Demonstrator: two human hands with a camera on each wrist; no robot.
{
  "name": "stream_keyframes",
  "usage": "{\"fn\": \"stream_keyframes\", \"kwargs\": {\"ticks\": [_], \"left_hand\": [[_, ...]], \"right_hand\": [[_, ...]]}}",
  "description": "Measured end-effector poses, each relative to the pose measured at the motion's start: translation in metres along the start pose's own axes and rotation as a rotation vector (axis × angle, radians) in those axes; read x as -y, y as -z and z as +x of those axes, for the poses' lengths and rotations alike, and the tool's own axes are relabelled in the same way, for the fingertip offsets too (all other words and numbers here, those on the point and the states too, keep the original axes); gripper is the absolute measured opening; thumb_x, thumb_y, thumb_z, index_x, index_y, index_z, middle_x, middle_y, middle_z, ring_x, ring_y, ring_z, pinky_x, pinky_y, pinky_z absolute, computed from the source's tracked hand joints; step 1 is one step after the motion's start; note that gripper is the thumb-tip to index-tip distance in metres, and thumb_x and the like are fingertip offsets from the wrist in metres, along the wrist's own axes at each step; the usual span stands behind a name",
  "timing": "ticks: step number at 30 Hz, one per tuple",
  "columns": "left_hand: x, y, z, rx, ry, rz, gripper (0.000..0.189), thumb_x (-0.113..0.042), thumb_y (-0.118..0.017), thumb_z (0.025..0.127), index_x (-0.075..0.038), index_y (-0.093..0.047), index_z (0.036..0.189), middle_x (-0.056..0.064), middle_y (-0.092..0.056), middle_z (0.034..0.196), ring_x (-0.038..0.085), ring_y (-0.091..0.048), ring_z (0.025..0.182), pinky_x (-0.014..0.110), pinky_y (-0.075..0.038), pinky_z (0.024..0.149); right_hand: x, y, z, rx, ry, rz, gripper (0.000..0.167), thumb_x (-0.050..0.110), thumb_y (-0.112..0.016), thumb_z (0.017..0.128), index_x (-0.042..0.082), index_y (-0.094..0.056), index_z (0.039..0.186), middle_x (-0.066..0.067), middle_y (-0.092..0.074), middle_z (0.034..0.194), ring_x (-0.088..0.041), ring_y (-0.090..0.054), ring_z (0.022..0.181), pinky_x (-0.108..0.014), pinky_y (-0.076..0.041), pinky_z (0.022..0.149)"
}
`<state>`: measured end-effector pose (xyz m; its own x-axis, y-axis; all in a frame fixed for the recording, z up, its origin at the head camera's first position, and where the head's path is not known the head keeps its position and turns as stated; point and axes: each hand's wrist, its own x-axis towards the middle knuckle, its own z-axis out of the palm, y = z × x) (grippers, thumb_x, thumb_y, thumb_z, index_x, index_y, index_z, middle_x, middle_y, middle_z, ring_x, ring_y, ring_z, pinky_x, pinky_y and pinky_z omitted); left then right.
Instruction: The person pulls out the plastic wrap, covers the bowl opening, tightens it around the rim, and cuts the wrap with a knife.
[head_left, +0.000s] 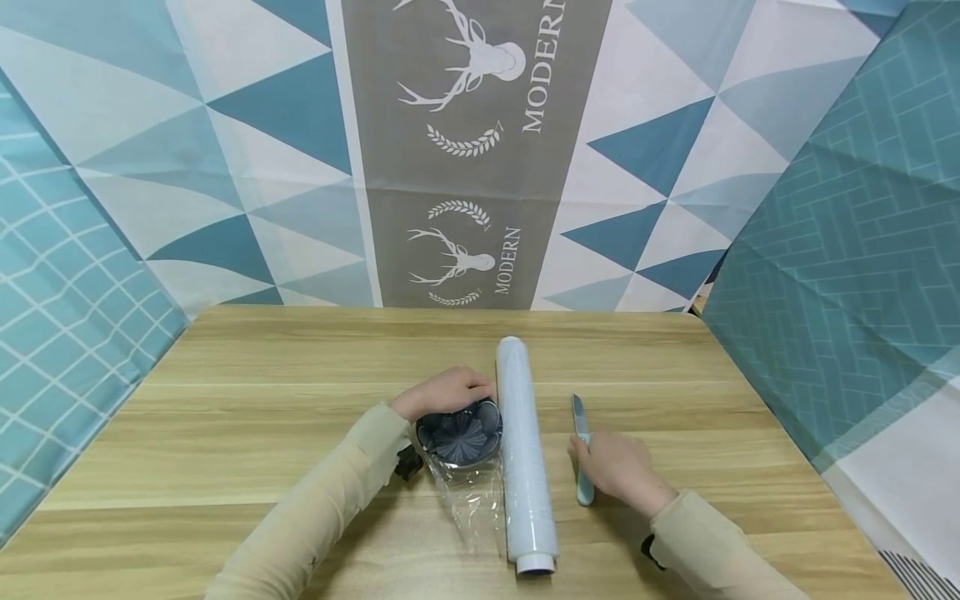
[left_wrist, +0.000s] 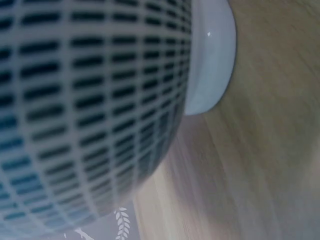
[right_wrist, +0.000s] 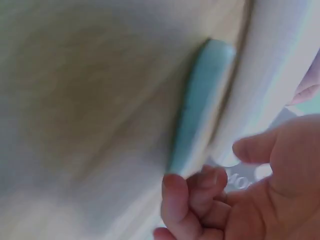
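A dark flower-shaped bowl (head_left: pixel 459 437) stands on the table, its fluted inside facing up. My left hand (head_left: pixel 450 390) grips its far rim. Close up in the left wrist view, the bowl's outside (left_wrist: pixel 95 95) carries rows of dark dashes above a white foot; the hand is hidden there. Clear plastic film (head_left: pixel 474 500) hangs from the bowl's near side toward the roll. A knife (head_left: pixel 583 492) with a light blue handle lies right of the roll, blade pointing away. My right hand (head_left: pixel 618 465) touches its handle with loosely bent fingertips (right_wrist: pixel 175 185), thumb standing apart.
A long roll of plastic wrap (head_left: pixel 522 450) lies lengthwise between the bowl and the knife. The wooden table (head_left: pixel 247 433) backs onto a patterned cloth (head_left: pixel 300 167), with more cloth hanging along both sides.
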<state>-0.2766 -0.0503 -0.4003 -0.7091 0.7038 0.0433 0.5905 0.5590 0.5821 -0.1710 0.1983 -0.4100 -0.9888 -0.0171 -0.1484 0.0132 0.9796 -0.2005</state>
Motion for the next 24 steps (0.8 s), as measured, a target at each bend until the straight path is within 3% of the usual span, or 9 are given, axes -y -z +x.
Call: {"fn": "stream_keyframes", "kwargs": {"ticks": [4,8,11,15,18,21,24], "left_hand": [[0.000,0.001,-0.002,-0.010,0.039,-0.006,0.027,-0.015,-0.046,0.094,-0.010,-0.059,0.071,-0.004,-0.053,0.068,0.009,-0.049,0.068,0.024,-0.043,0.070],[0.001,0.003,-0.006,-0.026,0.059,-0.011,0.025,-0.012,-0.043,0.094,-0.008,-0.067,0.091,0.003,-0.066,0.093,0.016,-0.059,0.090,0.032,-0.046,0.085],[0.003,0.004,-0.008,-0.033,0.070,-0.010,0.025,-0.012,-0.042,0.095,-0.007,-0.065,0.103,0.007,-0.065,0.107,0.022,-0.058,0.103,0.037,-0.043,0.091],[0.006,0.005,-0.010,-0.040,0.080,-0.024,0.025,-0.013,-0.042,0.094,-0.006,-0.062,0.109,0.009,-0.063,0.111,0.023,-0.057,0.104,0.038,-0.044,0.091],[0.008,0.007,-0.013,-0.050,0.081,-0.048,0.025,-0.014,-0.044,0.094,-0.005,-0.061,0.110,0.010,-0.063,0.110,0.024,-0.058,0.103,0.038,-0.045,0.090],[0.011,0.007,-0.014,-0.066,0.090,-0.070,0.024,-0.015,-0.046,0.094,-0.004,-0.060,0.110,0.011,-0.063,0.109,0.024,-0.058,0.102,0.038,-0.045,0.089],[0.014,0.007,-0.016,-0.078,0.107,-0.095,0.024,-0.018,-0.048,0.093,-0.005,-0.061,0.108,0.009,-0.063,0.107,0.023,-0.058,0.101,0.037,-0.045,0.089]], "right_hand": [[0.015,0.010,0.001,-0.123,0.081,0.105,0.036,0.024,-0.037,0.095,0.011,-0.048,0.064,0.000,-0.044,0.051,-0.012,-0.039,0.042,-0.024,-0.030,0.038],[0.039,0.024,0.004,-0.176,0.158,0.446,0.019,0.009,-0.039,0.092,0.007,-0.057,0.086,-0.004,-0.054,0.065,-0.012,-0.047,0.053,-0.025,-0.039,0.047],[0.061,0.031,0.009,-0.116,0.197,0.801,0.023,0.001,-0.038,0.088,-0.001,-0.058,0.099,-0.014,-0.061,0.083,-0.019,-0.057,0.074,-0.031,-0.048,0.068],[0.087,0.032,0.016,0.073,0.166,1.167,0.034,-0.002,-0.032,0.088,-0.013,-0.049,0.116,-0.029,-0.055,0.112,-0.036,-0.052,0.108,-0.043,-0.041,0.096],[0.101,0.030,0.021,0.184,0.120,1.251,0.041,0.000,-0.031,0.087,-0.014,-0.040,0.125,-0.029,-0.042,0.130,-0.038,-0.038,0.124,-0.045,-0.029,0.106],[0.112,0.026,0.026,0.240,0.091,1.234,0.053,0.001,-0.033,0.081,-0.014,-0.032,0.132,-0.026,-0.029,0.141,-0.036,-0.024,0.132,-0.045,-0.020,0.110],[0.119,0.022,0.028,0.270,0.069,1.201,0.060,0.002,-0.033,0.077,-0.013,-0.028,0.134,-0.025,-0.025,0.143,-0.035,-0.019,0.134,-0.045,-0.018,0.110]]}}
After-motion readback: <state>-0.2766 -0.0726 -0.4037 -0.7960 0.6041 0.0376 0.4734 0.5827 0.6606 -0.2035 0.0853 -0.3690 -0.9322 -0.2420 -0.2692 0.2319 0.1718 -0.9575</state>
